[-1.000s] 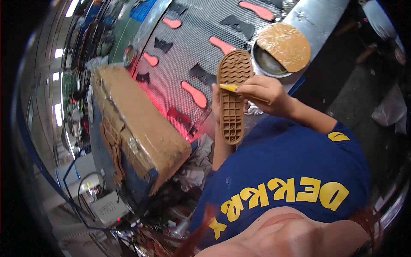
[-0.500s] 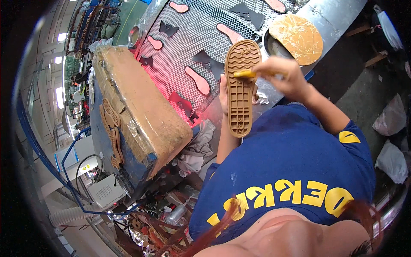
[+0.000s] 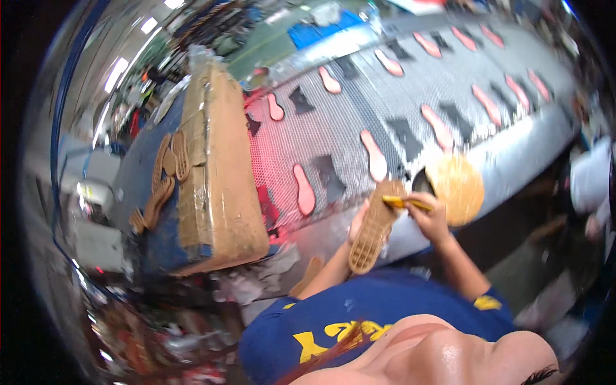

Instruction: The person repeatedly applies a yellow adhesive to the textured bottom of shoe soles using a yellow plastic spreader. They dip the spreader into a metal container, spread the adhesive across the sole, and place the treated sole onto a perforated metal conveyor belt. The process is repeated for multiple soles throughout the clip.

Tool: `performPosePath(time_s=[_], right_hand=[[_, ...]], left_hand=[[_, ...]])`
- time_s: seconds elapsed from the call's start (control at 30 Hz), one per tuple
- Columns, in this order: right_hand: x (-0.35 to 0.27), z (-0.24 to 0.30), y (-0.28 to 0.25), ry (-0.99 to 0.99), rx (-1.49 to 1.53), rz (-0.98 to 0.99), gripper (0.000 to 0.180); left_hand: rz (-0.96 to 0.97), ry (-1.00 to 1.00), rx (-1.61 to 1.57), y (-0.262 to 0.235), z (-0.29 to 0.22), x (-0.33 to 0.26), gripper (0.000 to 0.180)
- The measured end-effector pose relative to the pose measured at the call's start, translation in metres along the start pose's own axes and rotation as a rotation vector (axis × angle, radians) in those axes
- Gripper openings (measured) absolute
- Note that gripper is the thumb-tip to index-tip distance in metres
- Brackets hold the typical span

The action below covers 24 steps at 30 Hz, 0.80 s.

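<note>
A tan rubber shoe sole is held up in front of my chest, its upper end leaning right. It has a grid of square hollows in its lower half. My left hand grips it from behind at the left edge, most of the fingers hidden. My right hand is closed around a yellow brush, whose tip meets the upper part of the sole. Motion blurs the picture slightly. Beside my left forearm shows part of another tan piece.
A mesh conveyor belt carries pink insole-shaped pieces and black cut pieces. A round tan board partly covers a dark pot at my right. Several brown soles lie beside a taped cardboard box at left.
The view has swung, showing more of the belt. The sole has tipped so its upper end leans right. The brush has moved from near the sole's middle toward its upper end.
</note>
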State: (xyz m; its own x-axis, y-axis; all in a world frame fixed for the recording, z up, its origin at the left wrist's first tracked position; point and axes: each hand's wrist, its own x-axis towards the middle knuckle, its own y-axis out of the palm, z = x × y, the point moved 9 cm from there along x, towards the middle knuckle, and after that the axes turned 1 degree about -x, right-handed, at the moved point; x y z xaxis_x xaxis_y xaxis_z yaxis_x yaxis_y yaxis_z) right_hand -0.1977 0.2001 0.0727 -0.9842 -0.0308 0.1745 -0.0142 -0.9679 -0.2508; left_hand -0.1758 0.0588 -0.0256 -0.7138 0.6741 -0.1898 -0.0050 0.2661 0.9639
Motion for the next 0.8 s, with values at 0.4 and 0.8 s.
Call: performPosePath(time_s=[0.4, 0.8], right_hand=[[-0.021, 0.008, 0.059, 0.115, 0.299, 0.325, 0.014], [-0.017, 0.031, 0.108, -0.004, 0.261, 0.565, 0.016]], left_hand=[[0.149, 0.267, -0.111, -0.008, -0.026, 0.020, 0.056], [0.001, 0.693, -0.087, -0.041, -0.077, -0.036, 0.052]])
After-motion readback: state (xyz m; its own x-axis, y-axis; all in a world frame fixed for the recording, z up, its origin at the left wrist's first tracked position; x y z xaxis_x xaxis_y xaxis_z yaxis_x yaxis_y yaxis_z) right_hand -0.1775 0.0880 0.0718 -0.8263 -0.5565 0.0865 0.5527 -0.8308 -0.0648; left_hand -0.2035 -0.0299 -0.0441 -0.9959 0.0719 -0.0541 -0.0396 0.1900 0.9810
